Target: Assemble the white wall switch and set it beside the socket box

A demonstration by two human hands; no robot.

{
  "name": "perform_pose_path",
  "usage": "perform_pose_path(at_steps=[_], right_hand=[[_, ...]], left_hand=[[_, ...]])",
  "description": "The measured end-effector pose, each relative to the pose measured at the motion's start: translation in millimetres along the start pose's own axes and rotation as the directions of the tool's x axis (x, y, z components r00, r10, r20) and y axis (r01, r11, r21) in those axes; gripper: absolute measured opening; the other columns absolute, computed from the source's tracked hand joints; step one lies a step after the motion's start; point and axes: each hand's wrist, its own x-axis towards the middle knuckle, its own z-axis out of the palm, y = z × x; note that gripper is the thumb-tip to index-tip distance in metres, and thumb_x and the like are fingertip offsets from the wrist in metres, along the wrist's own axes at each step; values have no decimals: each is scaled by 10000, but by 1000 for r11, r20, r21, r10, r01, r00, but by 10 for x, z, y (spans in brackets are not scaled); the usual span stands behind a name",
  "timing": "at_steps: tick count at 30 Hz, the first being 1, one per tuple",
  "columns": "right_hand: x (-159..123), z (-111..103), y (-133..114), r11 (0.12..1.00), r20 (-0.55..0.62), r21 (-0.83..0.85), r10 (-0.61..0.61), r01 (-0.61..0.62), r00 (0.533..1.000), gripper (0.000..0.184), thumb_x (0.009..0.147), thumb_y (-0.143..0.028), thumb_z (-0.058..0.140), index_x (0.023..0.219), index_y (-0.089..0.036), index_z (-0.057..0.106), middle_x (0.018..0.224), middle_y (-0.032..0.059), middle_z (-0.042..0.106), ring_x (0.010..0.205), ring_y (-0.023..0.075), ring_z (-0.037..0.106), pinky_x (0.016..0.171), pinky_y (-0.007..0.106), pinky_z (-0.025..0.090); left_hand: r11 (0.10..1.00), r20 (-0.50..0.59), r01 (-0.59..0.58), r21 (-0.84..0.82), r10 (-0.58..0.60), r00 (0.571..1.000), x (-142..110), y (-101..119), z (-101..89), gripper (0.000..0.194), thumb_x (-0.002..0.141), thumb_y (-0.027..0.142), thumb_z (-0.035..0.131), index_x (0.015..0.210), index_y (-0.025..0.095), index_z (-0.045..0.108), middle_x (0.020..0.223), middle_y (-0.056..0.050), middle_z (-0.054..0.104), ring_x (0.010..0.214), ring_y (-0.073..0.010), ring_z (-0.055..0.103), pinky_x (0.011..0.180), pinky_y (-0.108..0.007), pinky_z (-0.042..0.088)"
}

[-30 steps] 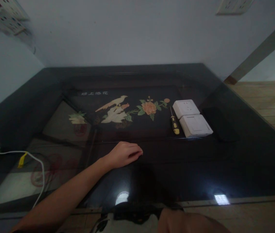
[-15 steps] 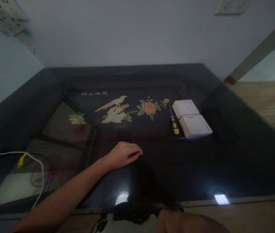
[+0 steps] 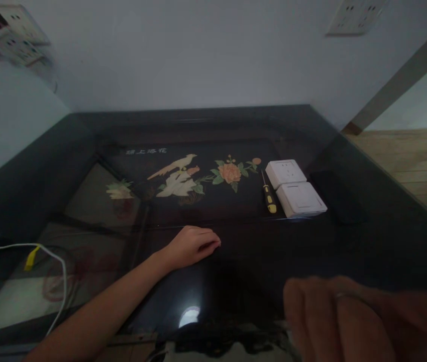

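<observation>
My left hand (image 3: 190, 245) rests palm down on the dark glass table top (image 3: 367, 251), fingers loosely curled, holding nothing. My right hand (image 3: 345, 322) is raised close to the camera at the lower right, blurred, a ring on one finger; its fingers look extended and hold nothing I can see. Two white wall switch or socket plates (image 3: 295, 188) lie side by side on the table to the right of centre. A small yellow-and-black screwdriver (image 3: 269, 192) lies just left of them. Both hands are well short of these items.
Under the glass is a black panel inlaid with birds and flowers (image 3: 198, 176). A white cable with a yellow clip (image 3: 32, 256) runs at the left edge. A dark flat object (image 3: 336, 193) lies right of the plates. Wall sockets (image 3: 352, 15) are above.
My right hand has risen from the bottom edge up into view close to the camera. The view has tilted slightly down. My left hand has stayed put.
</observation>
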Motion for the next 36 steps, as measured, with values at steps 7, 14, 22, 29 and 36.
perform_pose_path(at_steps=[7, 14, 22, 29, 36], right_hand=[[321, 30, 122, 969, 42, 228, -109, 97, 993, 240, 840, -392, 686, 789, -271, 485, 674, -40, 573, 506, 94, 479, 459, 222, 330], [138, -443, 405, 999, -161, 27, 25, -21, 987, 329, 914, -469, 553, 699, -225, 507, 608, -9, 546, 529, 131, 466, 526, 266, 374], [293, -922, 255, 991, -375, -109, -118, 82, 919, 355, 805, -458, 706, 623, -206, 536, 588, -8, 566, 502, 112, 470, 479, 235, 373], [921, -1370, -94, 957, -488, -110, -288, 269, 824, 440, 830, -525, 645, 551, -215, 504, 689, 40, 656, 669, 167, 593, 593, 274, 481], [1622, -1672, 244, 961, -509, -225, -257, 161, 821, 470, 819, -681, 540, 914, -253, 710, 1175, 83, 696, 1173, 268, 589, 993, 443, 465]], left_hand=[[998, -55, -30, 55, 33, 998, 18, 23, 16, 235, 958, 205, 429, 869, 181, 646, 764, -31, 709, 674, -139, 674, 632, -208, 470], [997, -61, 59, -46, -61, 996, 37, 36, -7, 243, 938, 205, 419, 835, 195, 639, 767, -31, 699, 673, -137, 660, 630, -205, 470], [929, -18, 214, -301, -230, 973, 306, 256, -69, 277, 937, 298, 469, 812, 165, 677, 652, -8, 634, 535, -113, 563, 537, -212, 411], [558, -92, 142, -818, -370, 924, 1076, 440, 53, 224, 866, 374, 634, 822, 167, 707, 778, -21, 668, 752, -145, 606, 726, -252, 481], [214, -151, -31, -976, -574, 805, 2039, 586, 479, 336, 989, 332, 375, 1274, 239, 527, 1479, -57, 454, 1415, -210, 345, 1155, -402, 289]])
